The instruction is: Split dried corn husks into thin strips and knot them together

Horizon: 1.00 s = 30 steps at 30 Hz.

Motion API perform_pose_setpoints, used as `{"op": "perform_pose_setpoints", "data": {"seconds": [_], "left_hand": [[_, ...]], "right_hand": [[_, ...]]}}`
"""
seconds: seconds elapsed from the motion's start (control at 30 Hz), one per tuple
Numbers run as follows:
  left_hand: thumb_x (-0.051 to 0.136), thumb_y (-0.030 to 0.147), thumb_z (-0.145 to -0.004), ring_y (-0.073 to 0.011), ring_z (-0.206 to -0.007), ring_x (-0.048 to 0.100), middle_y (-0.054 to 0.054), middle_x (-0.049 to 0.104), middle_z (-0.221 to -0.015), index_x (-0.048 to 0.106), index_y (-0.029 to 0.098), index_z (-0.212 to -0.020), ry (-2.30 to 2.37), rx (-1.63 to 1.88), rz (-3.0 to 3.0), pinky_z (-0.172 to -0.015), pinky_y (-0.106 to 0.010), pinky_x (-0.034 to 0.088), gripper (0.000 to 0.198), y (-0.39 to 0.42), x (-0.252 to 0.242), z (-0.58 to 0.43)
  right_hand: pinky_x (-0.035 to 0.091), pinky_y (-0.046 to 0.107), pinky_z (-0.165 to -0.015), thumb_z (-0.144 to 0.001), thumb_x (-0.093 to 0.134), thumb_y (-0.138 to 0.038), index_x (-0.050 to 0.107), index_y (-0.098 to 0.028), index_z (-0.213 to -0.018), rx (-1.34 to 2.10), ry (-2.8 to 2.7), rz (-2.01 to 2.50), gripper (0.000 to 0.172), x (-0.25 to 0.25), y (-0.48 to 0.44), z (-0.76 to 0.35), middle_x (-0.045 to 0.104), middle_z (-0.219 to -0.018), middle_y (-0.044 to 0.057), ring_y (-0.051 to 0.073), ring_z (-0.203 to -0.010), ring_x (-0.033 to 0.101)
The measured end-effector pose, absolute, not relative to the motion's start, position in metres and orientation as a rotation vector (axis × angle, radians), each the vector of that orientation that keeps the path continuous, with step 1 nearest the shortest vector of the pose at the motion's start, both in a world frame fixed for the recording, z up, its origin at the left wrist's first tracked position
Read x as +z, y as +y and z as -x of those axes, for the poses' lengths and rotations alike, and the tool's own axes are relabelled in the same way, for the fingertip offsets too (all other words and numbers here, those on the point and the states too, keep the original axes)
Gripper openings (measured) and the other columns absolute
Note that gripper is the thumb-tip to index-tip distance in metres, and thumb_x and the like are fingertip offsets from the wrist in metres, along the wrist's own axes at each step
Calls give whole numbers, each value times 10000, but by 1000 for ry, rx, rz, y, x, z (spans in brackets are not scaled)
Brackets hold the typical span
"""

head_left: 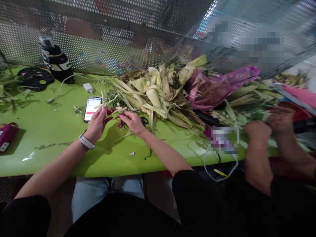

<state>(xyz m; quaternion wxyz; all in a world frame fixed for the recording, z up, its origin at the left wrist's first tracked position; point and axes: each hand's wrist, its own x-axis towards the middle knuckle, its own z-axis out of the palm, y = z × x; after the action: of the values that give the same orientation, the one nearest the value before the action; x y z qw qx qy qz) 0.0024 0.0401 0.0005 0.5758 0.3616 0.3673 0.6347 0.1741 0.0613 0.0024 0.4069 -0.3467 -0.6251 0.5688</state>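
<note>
Over the green table, my left hand has its fingers closed in a pinch on a thin pale strip. Facing it, my right hand pinches a small bundle of dry plant strips, pale at the top with dark reddish bits hanging below. The two hands are a short way apart. Behind my left hand lies a smartphone with its screen lit. Black-handled scissors lie partly hidden beside my right hand. Just beyond my hands spreads a big heap of corn husks.
A pink plastic bag rests on the husks. A black bottle stands at the back left near a white charger. A purple box sits at the left. To the right, a co-worker's hands work over green pieces.
</note>
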Motion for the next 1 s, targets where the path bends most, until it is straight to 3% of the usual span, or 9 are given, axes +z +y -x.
{"op": "perform_pose_setpoints", "data": {"seconds": [0.17,0.4,0.6,0.8,1.0], "left_hand": [[658,345,-878,-157,-961,652,-46,700,-924,699,182,-806,755,1460,-808,-871,-316,556,182,38,-2,-5],[705,288,-843,-123,-824,650,-31,707,-845,714,172,-797,764,1439,-708,-830,-292,549,125,43,-9,-3],[764,345,-792,-110,-803,639,-29,714,-822,744,155,-804,806,1418,-716,-850,-276,523,191,41,-9,-4],[754,341,-803,-131,-865,661,-45,731,-884,742,165,-824,860,1403,-782,-903,-314,514,178,39,-9,-5],[699,308,-856,-149,-964,674,-48,730,-967,711,176,-846,860,1395,-705,-857,-287,534,133,40,-4,-1]], "right_hand": [[502,281,-611,-867,612,-437,666,-183,-824,1414,-1637,882,263,-8,63,-172,702,-699,24,142,-597,631],[493,288,-616,-881,592,-426,666,-169,-809,1317,-1759,920,276,-12,62,-172,684,-708,34,144,-612,619],[479,279,-667,-824,648,-394,676,-156,-864,1327,-1739,893,243,-4,59,-173,662,-739,10,134,-666,589],[469,255,-618,-839,611,-447,612,-180,-763,1336,-1560,911,277,-1,65,-176,570,-634,-31,111,-607,552],[515,253,-603,-770,681,-476,591,-191,-810,1331,-1357,909,302,-11,77,-174,585,-618,-53,92,-557,552]]}}
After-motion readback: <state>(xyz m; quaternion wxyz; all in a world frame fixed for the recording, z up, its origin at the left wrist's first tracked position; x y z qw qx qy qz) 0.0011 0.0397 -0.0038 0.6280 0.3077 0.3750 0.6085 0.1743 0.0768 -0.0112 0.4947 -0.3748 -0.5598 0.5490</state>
